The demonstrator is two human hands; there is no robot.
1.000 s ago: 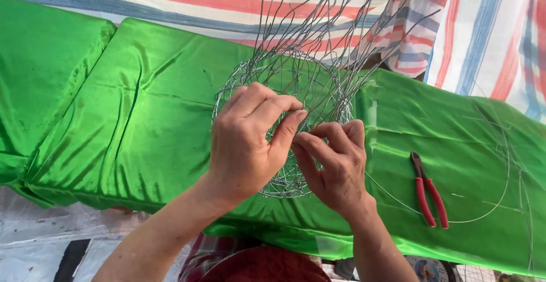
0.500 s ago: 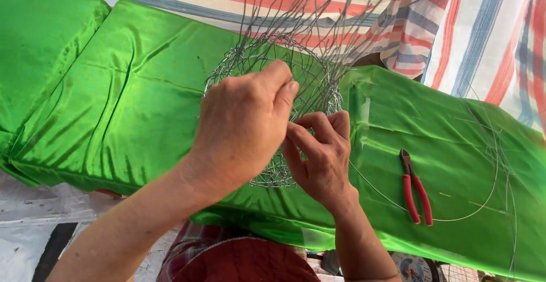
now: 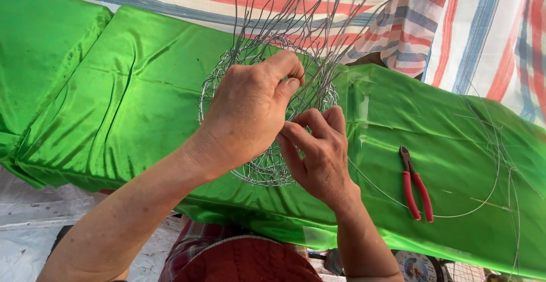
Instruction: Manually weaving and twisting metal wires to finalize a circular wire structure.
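Head view, looking down on a desk draped in green satin cloth (image 3: 131,100). Centre: round woven wire basket frame (image 3: 264,171), silver-grey, open mesh, lying on the cloth; middle largely hidden behind both hands, only rim arcs visible. Loose upright wires (image 3: 296,9) rising from the far rim, tips cut off at the top edge. Left hand (image 3: 250,111) over the frame, thumb and forefinger pinched on a wire strand. Right hand (image 3: 318,154) just right of it, fingers curled closed around wires; exact strand hard to make out. Well right of the frame: red-handled pliers (image 3: 416,185), flat on the cloth, within a loose wire loop (image 3: 483,202). Beyond the frame: striped tarpaulin (image 3: 455,20).
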